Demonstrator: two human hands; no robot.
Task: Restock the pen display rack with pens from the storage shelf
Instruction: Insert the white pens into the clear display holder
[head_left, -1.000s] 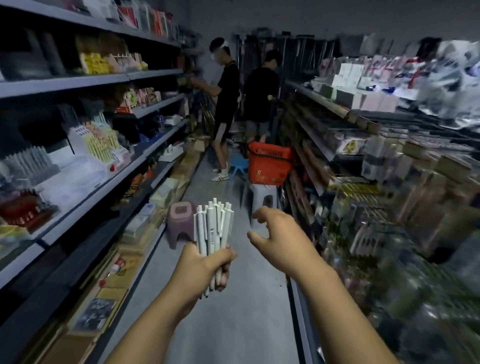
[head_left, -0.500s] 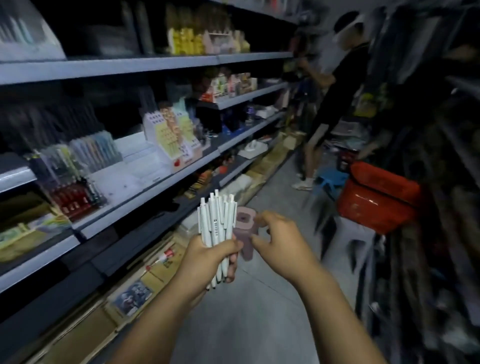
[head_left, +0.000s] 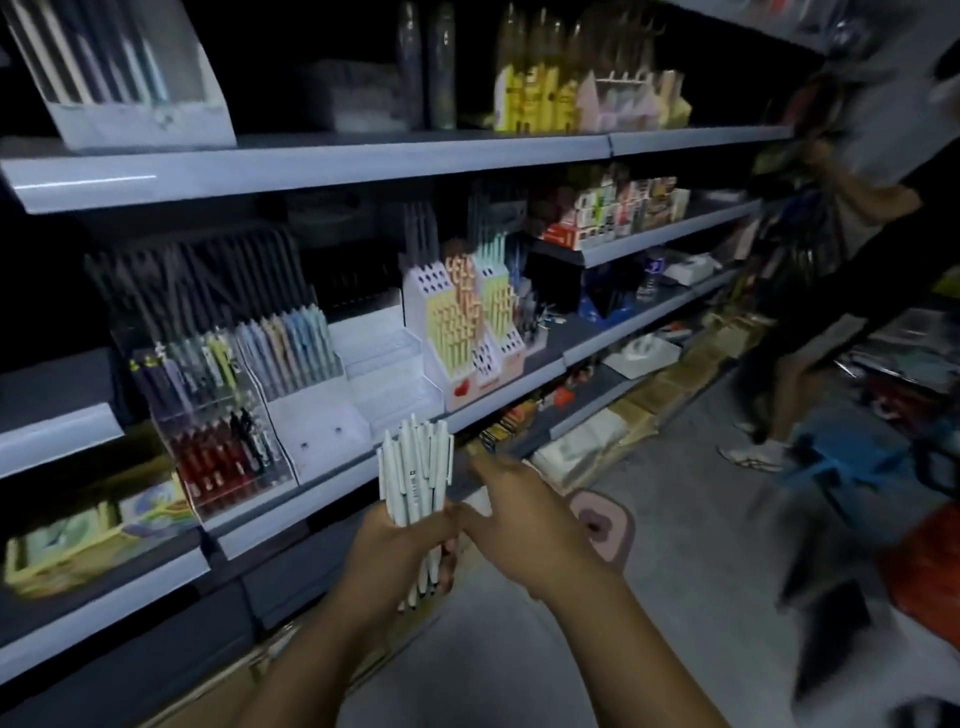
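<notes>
we stand at the shelf (head_left: 519, 382) front edge, left hand (head_left: 397, 548) wrapped round a bundle of white pens (head_left: 415, 470), right hand (head_left: 524, 519) against it, its hold unclear. the clear display rack (head_left: 387, 364) mid-shelf looks empty: pens fetched, none slotted yet.

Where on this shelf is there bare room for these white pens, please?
The clear tiered rack looks empty, between the pastel pen display and the white perforated pen stand. The clear case of red and black pens is crowded.
</notes>
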